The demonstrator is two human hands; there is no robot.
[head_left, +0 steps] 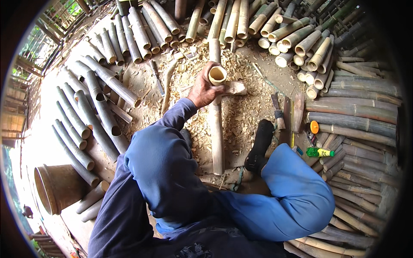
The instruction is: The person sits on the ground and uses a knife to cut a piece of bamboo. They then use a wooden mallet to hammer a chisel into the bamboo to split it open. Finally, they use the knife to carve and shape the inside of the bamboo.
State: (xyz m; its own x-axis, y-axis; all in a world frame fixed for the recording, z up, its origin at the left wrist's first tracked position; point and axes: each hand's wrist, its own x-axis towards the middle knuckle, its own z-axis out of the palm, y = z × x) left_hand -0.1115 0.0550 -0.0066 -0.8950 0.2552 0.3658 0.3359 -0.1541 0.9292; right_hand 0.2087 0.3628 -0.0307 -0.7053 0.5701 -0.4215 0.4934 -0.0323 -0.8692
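My left hand (204,87) is wrapped round a short bamboo tube (218,82), whose open end faces up toward me. The tube sits over a long pale pole (217,142) that runs away from me along the ground. Just right of my fingers, a pale block of wood (235,88) sticks out sideways beside the pole; how it joins the pole is hidden. Wood chips (193,129) lie thickly around both. My right hand is out of view. My left sleeve passes beside my raised left knee.
Cut bamboo tubes (103,107) lie at left, with more (305,47) across the back. Bamboo poles (352,107) line the right side. A knife with a wrapped handle (279,118) lies right of my foot, another blade (156,77) at far left. A bucket (64,187) and green bottle (319,152) flank me.
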